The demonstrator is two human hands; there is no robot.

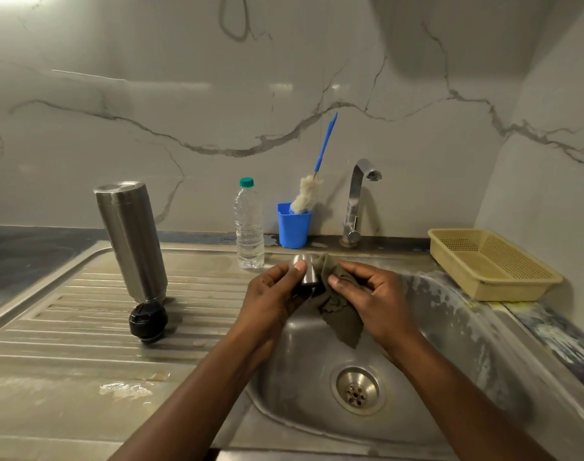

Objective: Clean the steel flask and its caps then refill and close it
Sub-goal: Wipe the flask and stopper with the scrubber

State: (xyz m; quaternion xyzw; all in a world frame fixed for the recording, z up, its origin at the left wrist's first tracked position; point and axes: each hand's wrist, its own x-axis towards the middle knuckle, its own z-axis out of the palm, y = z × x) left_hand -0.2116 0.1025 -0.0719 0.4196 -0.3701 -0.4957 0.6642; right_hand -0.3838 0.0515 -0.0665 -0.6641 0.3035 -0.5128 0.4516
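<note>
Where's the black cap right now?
In the head view, the black cap sits on the draining board left of the basin, just in front of the standing steel flask.

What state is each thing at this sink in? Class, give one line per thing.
steel flask: standing on the drainboard, uncapped, apparently neck down
black cap: off, lying by the flask
steel cap: held in left hand, cloth against it
cloth: gripped by right hand, hanging over the sink
water bottle: upright, capped
tap: not running
bottle brush: standing in blue cup
</note>
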